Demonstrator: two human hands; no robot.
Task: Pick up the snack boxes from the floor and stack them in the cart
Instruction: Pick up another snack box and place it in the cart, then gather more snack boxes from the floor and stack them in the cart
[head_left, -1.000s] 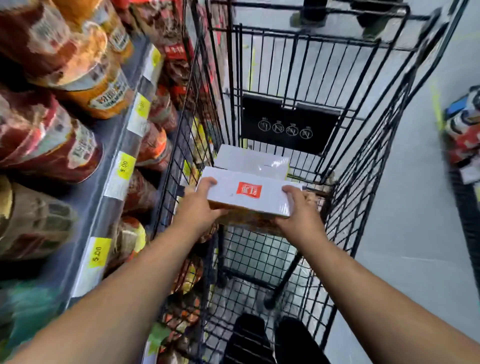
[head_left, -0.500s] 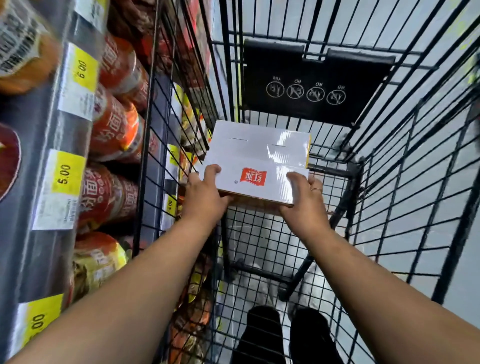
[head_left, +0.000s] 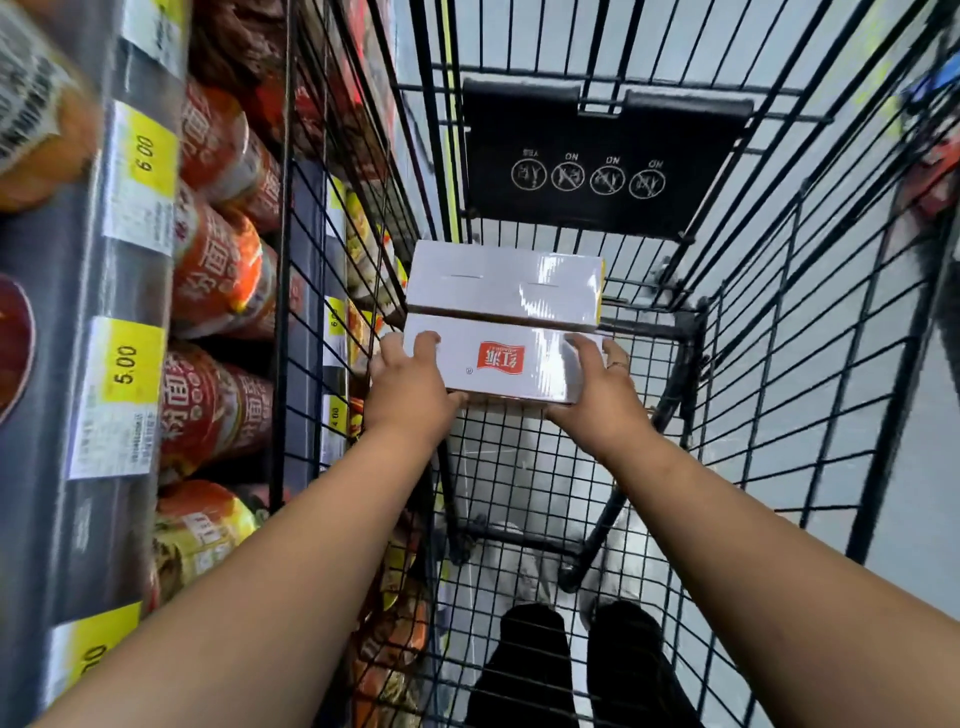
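A white snack box with a red logo (head_left: 501, 364) is held low inside the black wire cart (head_left: 810, 364). My left hand (head_left: 410, 384) grips its left end, fingers over the top and thumb underneath. My right hand (head_left: 597, 389) grips its right end the same way. A second white snack box (head_left: 504, 283) lies in the cart just beyond the held one, their long edges almost touching. Whether the held box rests on the cart floor cannot be told.
Store shelves (head_left: 130, 291) with orange noodle cups and yellow price tags run close along the cart's left side. The cart's folded black child-seat flap (head_left: 597, 161) stands behind the boxes. Grey floor lies to the right, with my dark shoes (head_left: 571, 670) showing through the wire.
Both hands have carried the logo box down and forward into the cart, until it sits beside the other white box. The view has dipped closer to the basket.
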